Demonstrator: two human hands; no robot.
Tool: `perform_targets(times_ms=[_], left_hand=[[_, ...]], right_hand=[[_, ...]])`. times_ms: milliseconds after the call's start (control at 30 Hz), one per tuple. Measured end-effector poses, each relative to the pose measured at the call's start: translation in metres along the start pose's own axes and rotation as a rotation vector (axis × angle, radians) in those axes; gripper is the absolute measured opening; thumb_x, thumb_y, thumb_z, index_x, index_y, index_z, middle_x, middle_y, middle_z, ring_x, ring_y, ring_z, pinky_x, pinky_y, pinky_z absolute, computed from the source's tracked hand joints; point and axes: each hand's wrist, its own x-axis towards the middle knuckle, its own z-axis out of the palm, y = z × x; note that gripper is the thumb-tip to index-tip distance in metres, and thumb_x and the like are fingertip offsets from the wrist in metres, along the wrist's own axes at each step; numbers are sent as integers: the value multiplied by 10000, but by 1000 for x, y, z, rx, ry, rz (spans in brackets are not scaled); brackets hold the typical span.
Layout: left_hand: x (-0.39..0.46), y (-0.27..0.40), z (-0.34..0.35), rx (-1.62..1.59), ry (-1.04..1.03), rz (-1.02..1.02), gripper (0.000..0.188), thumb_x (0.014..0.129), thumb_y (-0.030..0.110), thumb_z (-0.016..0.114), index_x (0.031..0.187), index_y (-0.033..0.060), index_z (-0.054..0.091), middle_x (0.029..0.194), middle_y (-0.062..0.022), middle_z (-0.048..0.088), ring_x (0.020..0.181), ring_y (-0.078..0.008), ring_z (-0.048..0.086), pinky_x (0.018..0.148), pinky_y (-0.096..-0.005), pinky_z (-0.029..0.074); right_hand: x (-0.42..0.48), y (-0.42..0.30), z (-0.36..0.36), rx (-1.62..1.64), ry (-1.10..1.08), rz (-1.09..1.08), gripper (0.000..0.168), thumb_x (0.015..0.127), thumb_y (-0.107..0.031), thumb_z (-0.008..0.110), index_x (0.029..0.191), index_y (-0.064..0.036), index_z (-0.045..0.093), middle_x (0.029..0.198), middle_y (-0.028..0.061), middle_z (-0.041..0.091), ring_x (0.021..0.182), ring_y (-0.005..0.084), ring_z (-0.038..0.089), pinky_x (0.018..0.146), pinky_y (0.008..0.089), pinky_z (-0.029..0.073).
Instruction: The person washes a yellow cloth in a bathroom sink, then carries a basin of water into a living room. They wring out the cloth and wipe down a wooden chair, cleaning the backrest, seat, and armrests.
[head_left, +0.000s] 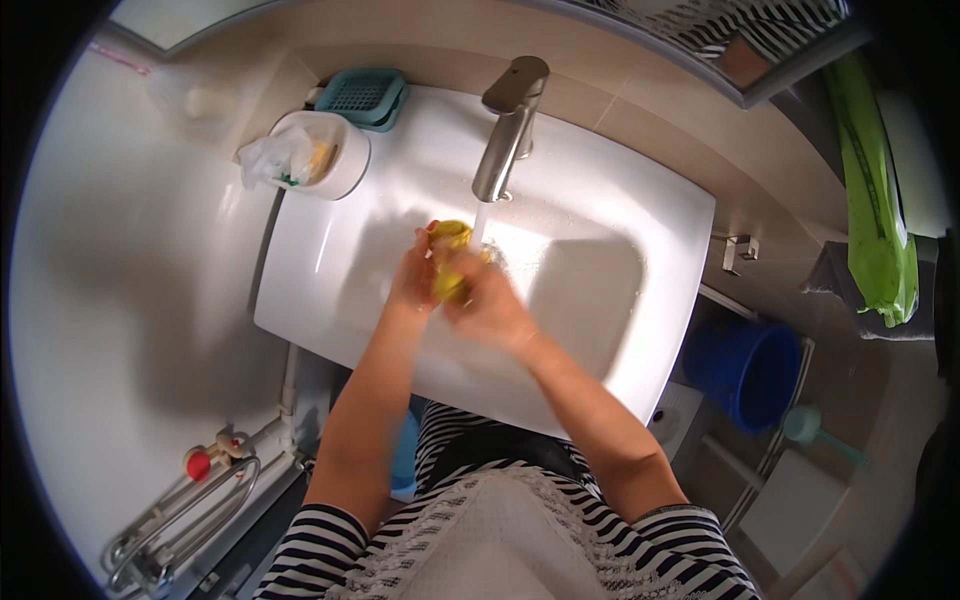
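Note:
Over the basin of a white washbasin (592, 300), my left hand (416, 274) grips a yellow, cloth-like item (452, 231) from its left side. My right hand (491, 304) presses on the same item from the right, blurred by motion. What exactly the yellow thing is, I cannot tell, since my fingers cover much of it. A thin stream of water (478, 225) falls from the brushed-metal tap (499, 150) just beside the item and my right fingers.
At the basin's back left stand a white tub (349, 161) holding a plastic bag (277, 156) and a teal soap dish (364, 97). A mirror edge (750, 90) overhangs the back right. Below right sits a blue bucket (750, 371); a green package (874, 202) hangs at right.

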Motion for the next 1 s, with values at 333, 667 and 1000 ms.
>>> perform_targets(times_ms=[333,667,1000], left_hand=[[23,-36,20,-24,53,-110,240,842,317,442,858,102,547,765,-31,574,708,-168,577,584,-329,486],[12,-34,47,140,390,-56,275,911,312,392,919,74,530,861,-60,551,776,-189,556,696,-322,475],[21,-30,-4,121,277,-79,437,890,423,431,1085,35,479,1037,-67,546,957,-186,530,792,-309,454]], right_hand=[[51,43,8,-351,388,352,207,702,-228,580,691,-23,554,732,177,533,641,327,567,594,389,469],[50,56,11,-175,505,238,220,722,-200,558,769,15,568,749,206,586,684,368,582,650,426,471],[51,68,10,-410,498,46,266,786,-290,566,728,-31,565,756,175,562,671,362,553,616,407,461]])
